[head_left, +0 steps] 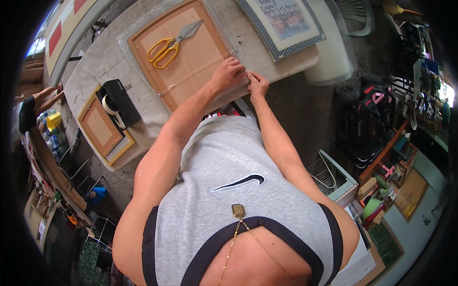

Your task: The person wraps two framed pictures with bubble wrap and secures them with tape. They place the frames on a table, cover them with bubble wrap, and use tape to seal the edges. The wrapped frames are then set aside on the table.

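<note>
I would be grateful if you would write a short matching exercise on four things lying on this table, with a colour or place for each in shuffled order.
Column one
1. Scissors
2. Tape dispenser
3. Large wooden frame
4. Pale-bordered picture

Column two
A. Under the scissors, near the left hand
B. In bubble wrap, toward the right side of the table
C. Yellow handles
D. Mostly black

Pairs: 1-C, 2-D, 3-A, 4-B
</note>
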### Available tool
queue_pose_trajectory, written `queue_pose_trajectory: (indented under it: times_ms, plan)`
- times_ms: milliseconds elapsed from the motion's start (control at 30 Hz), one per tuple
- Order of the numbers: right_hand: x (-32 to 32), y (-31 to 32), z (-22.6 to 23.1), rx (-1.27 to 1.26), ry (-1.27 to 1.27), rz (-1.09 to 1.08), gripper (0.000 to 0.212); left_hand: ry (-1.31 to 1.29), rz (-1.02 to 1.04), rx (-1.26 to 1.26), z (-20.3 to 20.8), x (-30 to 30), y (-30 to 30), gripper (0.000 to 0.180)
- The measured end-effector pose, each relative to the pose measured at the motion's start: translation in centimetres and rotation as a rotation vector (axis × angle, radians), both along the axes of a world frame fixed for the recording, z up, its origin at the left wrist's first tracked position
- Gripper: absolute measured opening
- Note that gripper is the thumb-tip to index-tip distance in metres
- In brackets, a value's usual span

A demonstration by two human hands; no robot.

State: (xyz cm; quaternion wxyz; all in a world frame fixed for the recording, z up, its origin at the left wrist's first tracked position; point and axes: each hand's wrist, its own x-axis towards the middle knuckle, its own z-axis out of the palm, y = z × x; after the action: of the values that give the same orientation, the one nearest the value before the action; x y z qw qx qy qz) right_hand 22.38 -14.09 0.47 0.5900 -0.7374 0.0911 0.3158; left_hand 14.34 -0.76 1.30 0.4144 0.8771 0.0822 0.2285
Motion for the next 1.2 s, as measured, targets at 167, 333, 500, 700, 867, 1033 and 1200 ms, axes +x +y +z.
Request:
queue_pose_trajectory:
  times_ms: [167, 333, 500, 700, 867, 1033, 1200]
  plan:
    - [-0.2, 0.5, 0.7, -0.087, -0.082, 0.028, 0.015, 0.031, 0.028, 0.105, -0.6, -0.2, -0.8, 0.016]
    - [0.1, 0.3, 0.9, -0.060, -0.097, 0.094, 0.018, 0.083, 0.302, 0.279, 0.2, -0.7, -2.2, 0.044]
    - [0.2, 0.1, 0.6, -0.010, -0.026, 0.093, 0.019, 0.423, 0.632, 0.344, 1.5, -0.8, -2.6, 0.091]
    - [0.4, 0.2, 0.7, -0.025, -0.013, 0.111, 0.019, 0.566, 0.564, 0.242, 2.1, -0.4, -1.5, 0.089]
    - [0.2, 0.1, 1.3, -0.041, -0.030, 0.093, 0.017, 0.610, 0.493, 0.143, 2.6, 0.3, -0.3, 0.082]
    - [-2.4, -1.6, 2.0, -0.030, 0.090, -0.072, 0.021, 0.495, 0.458, 0.186, 3.8, -1.4, -1.7, 0.083]
    - [-7.1, -5.1, 2.5, -0.048, 0.145, -0.302, 0.023, 0.578, 0.284, 0.089, 4.6, -4.0, -4.4, 0.087]
